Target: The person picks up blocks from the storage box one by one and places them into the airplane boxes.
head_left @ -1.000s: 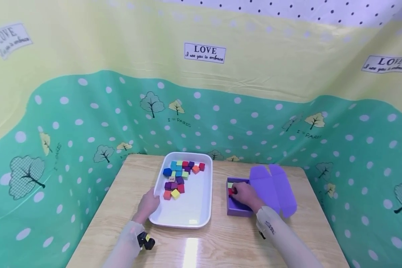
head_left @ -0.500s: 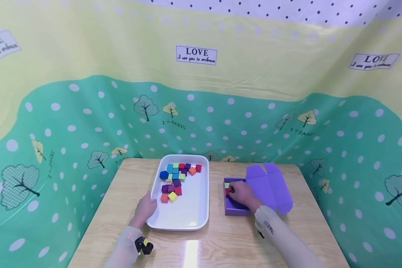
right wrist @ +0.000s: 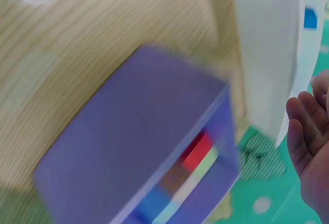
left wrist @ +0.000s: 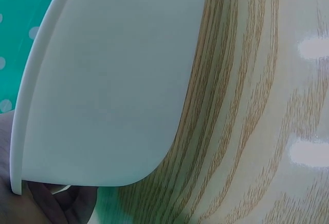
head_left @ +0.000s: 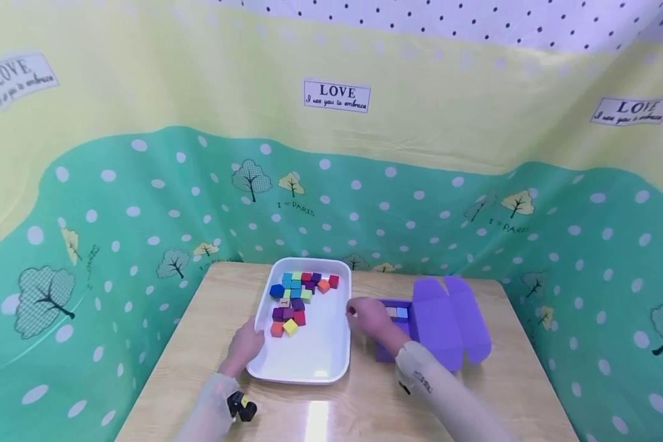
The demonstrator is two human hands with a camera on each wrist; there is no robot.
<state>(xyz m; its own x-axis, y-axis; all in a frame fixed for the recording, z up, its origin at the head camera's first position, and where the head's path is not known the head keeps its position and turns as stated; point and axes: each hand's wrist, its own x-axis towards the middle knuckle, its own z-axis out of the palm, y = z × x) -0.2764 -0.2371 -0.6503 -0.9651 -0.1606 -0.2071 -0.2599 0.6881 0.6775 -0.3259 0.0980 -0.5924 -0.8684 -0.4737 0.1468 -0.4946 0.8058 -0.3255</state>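
Note:
My left hand [head_left: 245,345] grips the left rim of a white tray [head_left: 304,359]; in the left wrist view its fingers curl below the tray's edge. Small coloured cubes lie in the tray's left and far part, among them a yellow cube [head_left: 290,326] and a blue block [head_left: 277,291]. My right hand [head_left: 372,315] hovers by the tray's right rim, fingers loosely bent, with nothing visible in them. Behind it stands an open purple box [head_left: 384,354], partly covered by the hand and forearm. Inside it, the right wrist view shows a red cube [right wrist: 198,152] and a brown cube [right wrist: 175,179] in rows.
The box's purple lid [head_left: 439,328] is folded out to the right on the wooden table [head_left: 337,405]. A polka-dot curtain [head_left: 331,202] hangs behind the table and along both sides.
My right hand has left the inside of the purple box and moved left to the tray's right rim. The left hand stays on the tray; the cubes in the tray lie as before.

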